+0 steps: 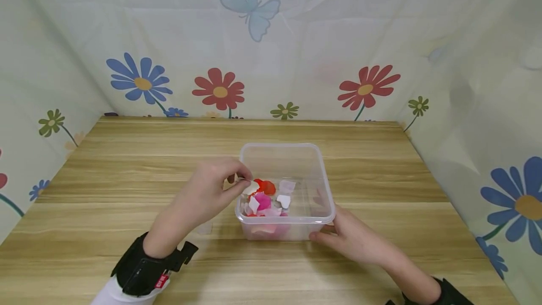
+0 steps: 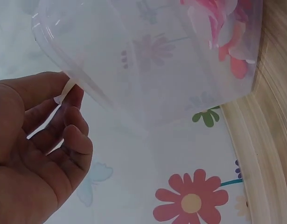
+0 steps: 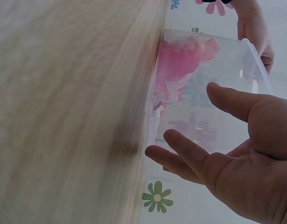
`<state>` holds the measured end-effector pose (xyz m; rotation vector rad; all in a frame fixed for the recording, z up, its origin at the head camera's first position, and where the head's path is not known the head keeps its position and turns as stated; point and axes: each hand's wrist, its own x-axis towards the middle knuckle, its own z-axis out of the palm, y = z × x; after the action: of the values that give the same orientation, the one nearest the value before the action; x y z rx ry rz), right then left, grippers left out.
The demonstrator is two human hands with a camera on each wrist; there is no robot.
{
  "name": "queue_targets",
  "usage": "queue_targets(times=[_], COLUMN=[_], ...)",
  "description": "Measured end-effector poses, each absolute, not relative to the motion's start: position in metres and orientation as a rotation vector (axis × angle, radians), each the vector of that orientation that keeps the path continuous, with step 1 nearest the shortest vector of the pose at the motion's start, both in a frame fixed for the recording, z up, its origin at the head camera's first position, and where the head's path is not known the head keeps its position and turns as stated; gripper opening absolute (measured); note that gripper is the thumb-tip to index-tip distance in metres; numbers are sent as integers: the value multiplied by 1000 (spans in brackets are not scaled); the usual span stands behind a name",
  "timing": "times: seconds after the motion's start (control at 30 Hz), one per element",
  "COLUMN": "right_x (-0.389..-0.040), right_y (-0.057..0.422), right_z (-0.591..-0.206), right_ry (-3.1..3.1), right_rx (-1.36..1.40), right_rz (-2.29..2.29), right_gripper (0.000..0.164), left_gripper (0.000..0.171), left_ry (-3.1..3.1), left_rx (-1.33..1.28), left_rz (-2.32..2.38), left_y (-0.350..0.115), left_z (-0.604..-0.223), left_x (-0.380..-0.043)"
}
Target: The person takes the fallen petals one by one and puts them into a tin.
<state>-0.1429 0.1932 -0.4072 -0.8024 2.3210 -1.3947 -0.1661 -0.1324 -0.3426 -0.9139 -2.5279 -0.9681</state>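
Observation:
A clear plastic box (image 1: 279,220) stands on the table, with red, pink and white petals gathered mostly at its left side; one pink petal (image 1: 262,201) lies among them. My left hand (image 1: 207,192) is at the box's left rim, pinching a cream-white petal (image 2: 66,89) between thumb and forefinger. The other left fingers curl loosely, as the left wrist view shows. At the front right corner of the box, my right hand (image 1: 351,236) rests against or close beside its wall. Its thumb and fingers (image 3: 187,149) are spread and fairly straight.
A pale, thin piece (image 1: 205,228) lies on the wood-grain table (image 1: 106,178) near my left wrist. White curtains with printed flowers (image 1: 142,82) and a butterfly hang behind the table and along both sides. Black bands (image 1: 141,267) wrap my wrists.

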Motion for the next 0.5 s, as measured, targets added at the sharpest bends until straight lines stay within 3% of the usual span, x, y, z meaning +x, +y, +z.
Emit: queue_targets(times=[0.5], right_x=[-143], right_y=[193], right_z=[-407], right_ry=[2313], right_rx=[-801], right_rz=[-1398], right_gripper=[75], left_gripper=[17], left_ry=[-2575], left_rx=[-932], left_rz=[-957], left_y=[-130], left_z=[-345], left_x=[-166])
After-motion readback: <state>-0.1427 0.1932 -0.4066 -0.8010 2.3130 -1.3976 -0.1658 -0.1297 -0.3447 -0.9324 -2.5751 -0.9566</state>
